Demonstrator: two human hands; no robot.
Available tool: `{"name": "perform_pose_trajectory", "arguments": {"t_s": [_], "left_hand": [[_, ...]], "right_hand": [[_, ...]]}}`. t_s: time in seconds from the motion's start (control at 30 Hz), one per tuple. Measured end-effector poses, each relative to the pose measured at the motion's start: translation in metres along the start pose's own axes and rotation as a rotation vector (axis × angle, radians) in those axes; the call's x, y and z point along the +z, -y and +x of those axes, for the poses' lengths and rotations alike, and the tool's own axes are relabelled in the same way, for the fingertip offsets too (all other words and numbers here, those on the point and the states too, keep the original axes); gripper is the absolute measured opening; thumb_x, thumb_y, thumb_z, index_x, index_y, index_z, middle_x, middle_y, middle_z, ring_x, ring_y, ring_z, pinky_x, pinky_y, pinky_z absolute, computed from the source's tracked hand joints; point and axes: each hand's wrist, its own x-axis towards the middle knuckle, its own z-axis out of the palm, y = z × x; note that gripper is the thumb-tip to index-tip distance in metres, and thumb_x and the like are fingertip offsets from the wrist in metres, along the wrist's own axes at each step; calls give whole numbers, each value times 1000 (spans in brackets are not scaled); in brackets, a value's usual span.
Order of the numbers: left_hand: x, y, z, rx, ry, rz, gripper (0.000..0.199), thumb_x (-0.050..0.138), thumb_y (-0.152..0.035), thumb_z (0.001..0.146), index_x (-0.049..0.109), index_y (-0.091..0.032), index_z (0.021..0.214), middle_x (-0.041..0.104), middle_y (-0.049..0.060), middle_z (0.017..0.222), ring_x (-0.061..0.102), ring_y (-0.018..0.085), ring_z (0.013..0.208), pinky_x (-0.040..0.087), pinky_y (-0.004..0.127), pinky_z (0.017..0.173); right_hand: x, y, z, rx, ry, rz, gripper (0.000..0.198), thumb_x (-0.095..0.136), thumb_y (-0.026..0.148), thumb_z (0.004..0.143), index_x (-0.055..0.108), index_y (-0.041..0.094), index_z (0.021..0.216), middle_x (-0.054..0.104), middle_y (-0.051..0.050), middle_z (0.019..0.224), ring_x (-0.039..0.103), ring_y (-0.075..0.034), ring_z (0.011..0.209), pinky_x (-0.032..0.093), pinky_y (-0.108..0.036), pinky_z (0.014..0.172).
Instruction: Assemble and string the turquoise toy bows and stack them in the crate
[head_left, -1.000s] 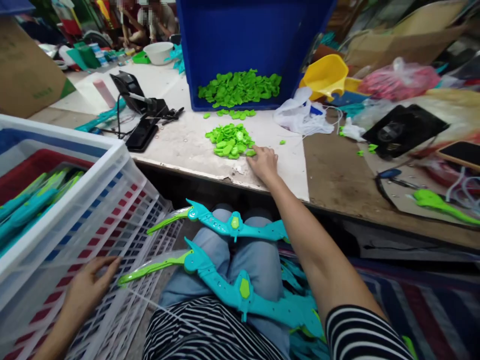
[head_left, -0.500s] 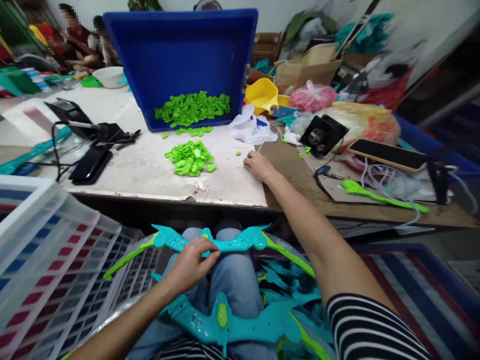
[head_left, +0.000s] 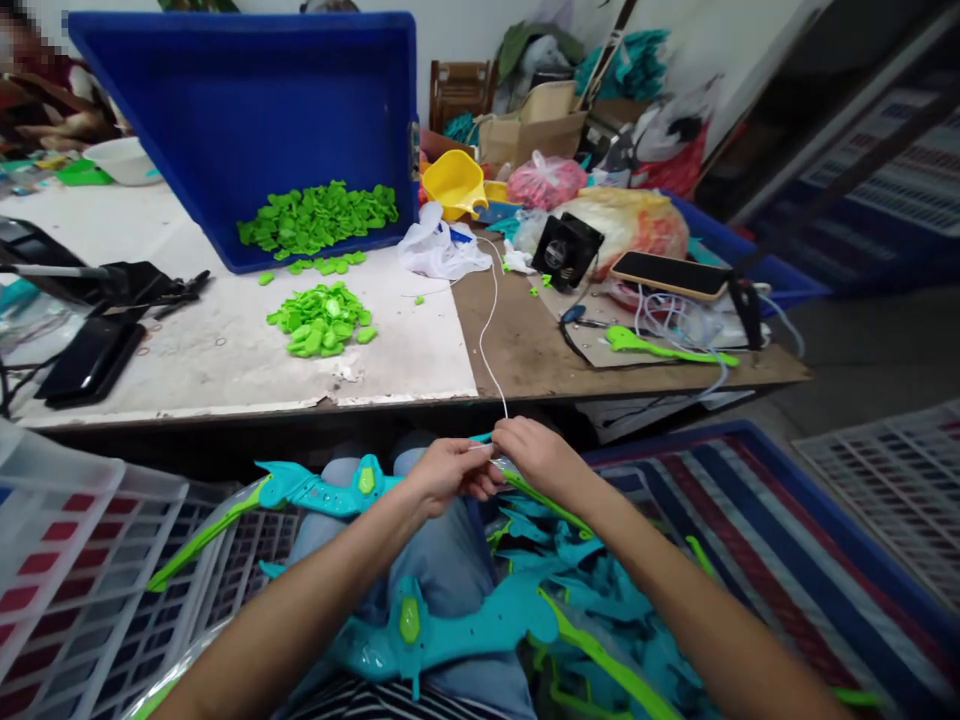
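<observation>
Toy bow (head_left: 322, 492), teal with green ends, lies across the person's knees (head_left: 450, 555), close to the near edge of the table (head_left: 405, 365). Its right part is in the left hand (head_left: 450, 472), whose fingers are curled round it. The right hand (head_left: 534, 455) meets the left there, thumb and fingertips pinched on a white string (head_left: 483, 340) that runs down from the tabletop; whether it also grips the bow is hidden. A second bow (head_left: 457, 640) lies nearer the body, untouched by either hand, and a heap of more bows (head_left: 630, 625) sits at the right of the legs. On the table, a small pile of green pieces (head_left: 322, 320) lies in front of a tilted blue bin (head_left: 300, 110) with more green pieces (head_left: 322, 220) inside.
</observation>
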Motion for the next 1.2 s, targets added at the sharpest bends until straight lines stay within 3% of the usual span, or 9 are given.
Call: {"name": "perform_pose_trajectory", "arguments": {"t_s": [0.17, 0.4, 0.47, 0.6, 0.73, 0.87, 0.97, 1.07, 1.2], "left_hand": [[17, 21, 4, -66, 94, 79, 36, 75, -43, 71, 59, -10, 71, 62, 3, 57, 51, 8, 41, 36, 17, 40], [19, 30, 0, -87, 114, 178, 31, 71, -38, 75, 61, -10, 72, 61, 3, 54, 48, 7, 37, 33, 17, 37], [20, 35, 3, -49, 102, 181, 30, 72, -36, 74, 62, -9, 70, 59, 2, 51, 45, 5, 36, 29, 17, 36], [25, 47, 7, -37, 144, 106, 30, 71, -37, 74, 64, -8, 75, 59, 1, 51, 43, 5, 36, 25, 18, 36], [34, 60, 10, -107, 285, 129, 30, 71, -37, 73, 63, -8, 72, 58, 2, 49, 40, 5, 34, 21, 18, 35], [49, 72, 11, -172, 345, 139, 26, 69, -34, 74, 62, -9, 69, 58, 2, 48, 41, 5, 34, 21, 18, 35], [59, 81, 12, -225, 352, 156, 24, 66, -31, 77, 61, -9, 67, 57, 1, 47, 40, 5, 33, 22, 17, 34], [62, 91, 13, -261, 317, 203, 24, 64, -30, 81, 61, -10, 69, 57, 0, 47, 41, 5, 33, 24, 17, 34], [60, 102, 20, -268, 100, 215, 15, 61, -20, 83, 59, -11, 72, 59, 0, 54, 49, 6, 39, 36, 15, 39]], "right_hand": [[-9, 19, -33, 84, -87, -32, 29, 31, 16, 96, 59, 16, 89, 62, -10, 87, 53, -19, 75, 47, -31, 69], [-17, 30, -64, 232, -50, 111, 26, 35, 18, 96, 61, 18, 92, 64, -11, 95, 58, -20, 83, 50, -34, 74], [-16, 36, -69, 391, -168, 204, 22, 40, 22, 95, 62, 20, 94, 64, -11, 100, 59, -21, 86, 51, -35, 76], [-6, 55, -79, 888, -449, 540, 17, 57, 34, 87, 66, 21, 92, 64, -7, 91, 61, -18, 75, 52, -32, 64], [1, 71, -91, 1128, -447, 1047, 24, 67, 43, 76, 68, 19, 77, 63, -2, 69, 59, -15, 63, 48, -26, 53], [-9, 78, -109, 1236, -434, 1248, 28, 74, 44, 67, 70, 19, 77, 63, -1, 63, 57, -13, 57, 44, -24, 49], [-18, 79, -123, 1258, -393, 1213, 29, 76, 45, 65, 70, 19, 75, 65, -1, 63, 58, -14, 56, 45, -25, 48], [-21, 80, -135, 1286, -382, 1007, 29, 72, 48, 70, 68, 19, 72, 64, -1, 60, 58, -15, 54, 47, -27, 50], [-18, 83, -142, 1224, -435, 574, 27, 62, 45, 80, 64, 21, 68, 65, -3, 70, 61, -18, 65, 49, -30, 57]]}}
